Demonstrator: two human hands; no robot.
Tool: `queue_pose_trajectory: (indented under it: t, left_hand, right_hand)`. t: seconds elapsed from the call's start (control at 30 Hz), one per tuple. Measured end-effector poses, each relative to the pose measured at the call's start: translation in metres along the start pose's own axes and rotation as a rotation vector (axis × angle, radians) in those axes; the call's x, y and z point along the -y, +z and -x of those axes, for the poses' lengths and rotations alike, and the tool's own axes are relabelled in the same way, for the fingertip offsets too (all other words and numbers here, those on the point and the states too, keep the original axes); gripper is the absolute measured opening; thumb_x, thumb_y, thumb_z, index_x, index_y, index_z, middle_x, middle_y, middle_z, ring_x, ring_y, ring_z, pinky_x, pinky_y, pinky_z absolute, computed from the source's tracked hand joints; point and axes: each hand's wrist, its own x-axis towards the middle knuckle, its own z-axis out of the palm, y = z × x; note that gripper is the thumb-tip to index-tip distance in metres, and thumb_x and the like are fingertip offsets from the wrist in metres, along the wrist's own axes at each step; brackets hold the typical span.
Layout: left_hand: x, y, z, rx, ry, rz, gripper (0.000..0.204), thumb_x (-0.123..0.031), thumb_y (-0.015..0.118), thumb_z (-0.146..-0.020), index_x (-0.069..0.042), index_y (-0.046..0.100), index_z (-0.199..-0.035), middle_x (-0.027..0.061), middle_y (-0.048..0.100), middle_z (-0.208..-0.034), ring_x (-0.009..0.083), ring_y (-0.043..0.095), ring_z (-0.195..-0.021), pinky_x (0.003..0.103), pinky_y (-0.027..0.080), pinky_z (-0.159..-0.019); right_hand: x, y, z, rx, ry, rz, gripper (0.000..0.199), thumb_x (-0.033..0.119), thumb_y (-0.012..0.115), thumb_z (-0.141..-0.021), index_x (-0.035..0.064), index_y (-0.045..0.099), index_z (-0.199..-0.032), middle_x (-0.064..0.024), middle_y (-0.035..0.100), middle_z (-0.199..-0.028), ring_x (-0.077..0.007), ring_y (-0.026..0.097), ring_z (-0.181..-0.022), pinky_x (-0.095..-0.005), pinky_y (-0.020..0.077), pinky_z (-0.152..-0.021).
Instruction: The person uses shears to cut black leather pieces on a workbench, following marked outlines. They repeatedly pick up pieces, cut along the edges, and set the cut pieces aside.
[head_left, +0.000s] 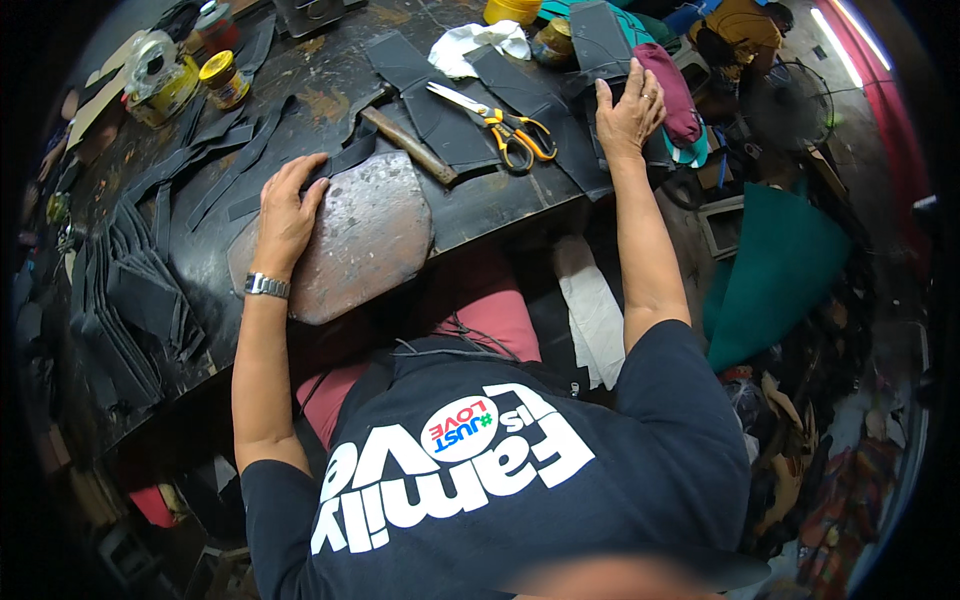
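Observation:
My left hand [288, 212], a metal-banded watch at its wrist, is curled over a black strip [350, 156] at the far edge of a worn stone slab [365, 225]. Fingers spread, my right hand [630, 115] lies by the black flat pieces [602, 38] at the table's right side; nothing shows in its grasp. Between the hands are a wooden-handled hammer [410, 146] and scissors [500, 126] with orange and black handles, blades apart. The scissors lie on more black panels [440, 105].
Stacked black strips [120, 310] cover the dark table's [330, 75] left side. At the back stand a yellow jar [223, 80], a red container [216, 27] and a white cloth [478, 48]. A maroon pouch [668, 95] sits right; green sheeting [775, 270] hangs beyond. Another person [745, 35] is farther back.

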Motion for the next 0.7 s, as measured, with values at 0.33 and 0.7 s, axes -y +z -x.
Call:
queue_pose_trajectory:
  t: [0.33, 0.7]
  left_hand:
    - [-0.003, 0.000, 0.001, -0.132, 0.044, -0.027, 0.028, -0.015, 0.066, -0.083, -0.010, 0.066, -0.111, 0.0102, 0.060, -0.119, 0.0299, 0.054, -0.114, 0.041, 0.037, -0.100]
    - [-0.038, 0.029, -0.079, 0.015, 0.021, -0.048, 0.026, -0.028, 0.060, -0.089, -0.011, 0.071, -0.106, 0.0133, 0.062, -0.112, 0.0313, 0.056, -0.107, 0.039, 0.042, -0.096]
  right_hand:
    - [0.066, -0.009, 0.027, 0.493, 0.027, -0.464, 0.041, 0.028, 0.066, -0.083, 0.0081, 0.059, -0.118, -0.0199, 0.062, -0.110, -0.0384, 0.057, -0.104, -0.0445, 0.0451, -0.091]
    - [0.061, 0.019, 0.033, 0.677, 0.282, -0.550, 0.057, 0.030, 0.080, -0.069, 0.0122, 0.059, -0.120, -0.0148, 0.059, -0.107, -0.0290, 0.058, -0.099, -0.0389, 0.0472, -0.086]
